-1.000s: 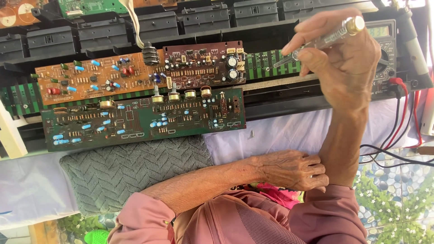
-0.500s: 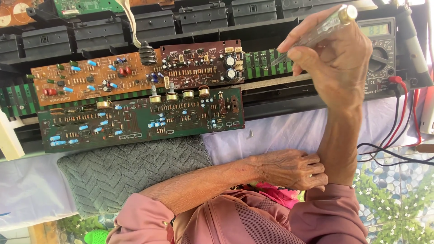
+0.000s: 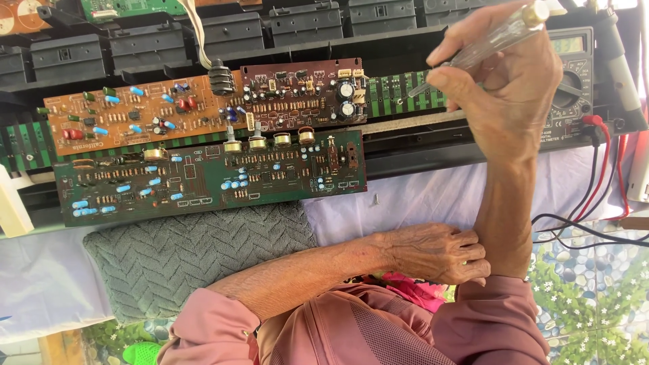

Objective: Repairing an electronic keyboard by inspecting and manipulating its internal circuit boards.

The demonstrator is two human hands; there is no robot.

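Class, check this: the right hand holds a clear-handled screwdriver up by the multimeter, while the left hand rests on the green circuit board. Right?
Not quite. The head view shows the left hand resting against the right forearm, not on the green circuit board. The right hand does hold the screwdriver by the multimeter.

A dark grey multimeter (image 3: pixel 574 81) sits at the upper right, partly behind a raised hand. Its small rectangular grey-green screen (image 3: pixel 566 44) lies along its top edge, above the dial.
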